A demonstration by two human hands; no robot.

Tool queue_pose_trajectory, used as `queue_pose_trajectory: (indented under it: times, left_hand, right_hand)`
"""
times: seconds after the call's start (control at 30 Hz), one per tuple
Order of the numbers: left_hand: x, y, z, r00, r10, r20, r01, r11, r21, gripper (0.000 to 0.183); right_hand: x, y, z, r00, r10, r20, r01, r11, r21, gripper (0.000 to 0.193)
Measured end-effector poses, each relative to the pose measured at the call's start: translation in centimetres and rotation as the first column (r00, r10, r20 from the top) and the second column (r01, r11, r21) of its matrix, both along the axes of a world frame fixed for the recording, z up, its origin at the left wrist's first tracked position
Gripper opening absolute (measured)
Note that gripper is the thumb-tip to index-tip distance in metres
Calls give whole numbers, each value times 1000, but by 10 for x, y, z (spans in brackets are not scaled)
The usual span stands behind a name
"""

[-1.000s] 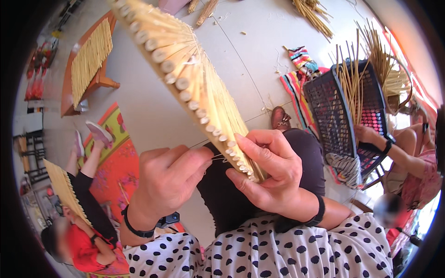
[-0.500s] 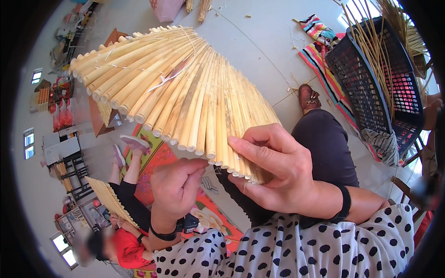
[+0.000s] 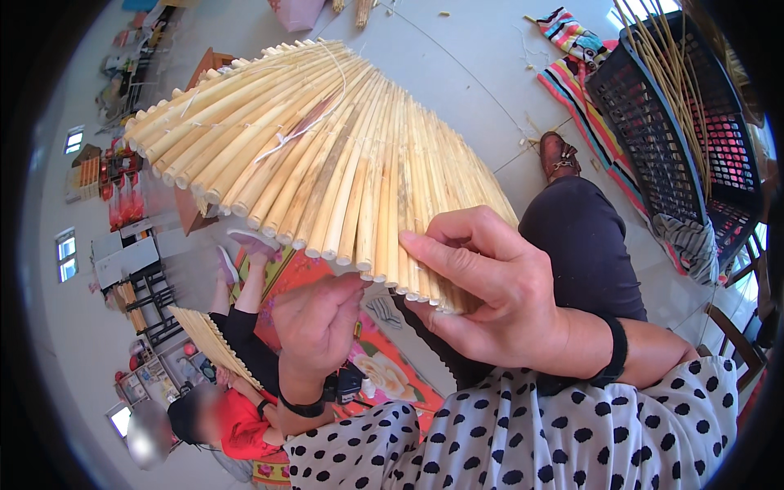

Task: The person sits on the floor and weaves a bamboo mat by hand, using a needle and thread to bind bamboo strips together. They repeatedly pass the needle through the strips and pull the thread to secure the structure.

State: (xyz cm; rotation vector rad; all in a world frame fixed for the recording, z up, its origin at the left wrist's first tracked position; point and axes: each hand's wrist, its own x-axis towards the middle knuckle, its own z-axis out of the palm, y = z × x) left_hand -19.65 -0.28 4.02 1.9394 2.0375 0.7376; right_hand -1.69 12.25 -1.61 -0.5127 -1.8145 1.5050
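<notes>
A mat of pale reed stalks [image 3: 327, 171], bound side by side with white thread, fans out in front of me. Its cut stalk ends face my body. My right hand [image 3: 502, 290] is closed on the mat's near right part, thumb on top and fingers beneath. Just below the stalk ends, my left hand [image 3: 318, 322] is held in a pinch, its fingertips close to the mat's edge. Whatever lies in that pinch is too small or hidden to make out. A loose white thread [image 3: 282, 145] lies knotted across the upper stalks.
On the right stands a dark plastic basket [image 3: 653, 122] of thin stalks, beside a striped cloth [image 3: 572, 102]. A co-worker in a red top [image 3: 241, 420] holds a similar mat [image 3: 214, 343] at lower left. A red floral rug [image 3: 380, 371] lies below my hands.
The whole view has shifted slightly, so the basket and co-worker appear further right. My right hand keeps its grip on the mat, and my left hand stays pinched at the stalk ends.
</notes>
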Motion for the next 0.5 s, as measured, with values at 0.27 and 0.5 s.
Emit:
queue_pose_trajectory:
  times: [0.27, 0.5]
  left_hand:
    - [-23, 19, 20, 961, -276, -25, 267, 945, -191, 36]
    - [-34, 24, 20, 931, -340, 132, 361, 912, -193, 44]
  right_hand:
    - [-1, 1, -1, 999, -35, -5, 35, 997, 62, 54]
    - [-1, 4, 2, 1000, -1, 9, 0, 994, 110, 53]
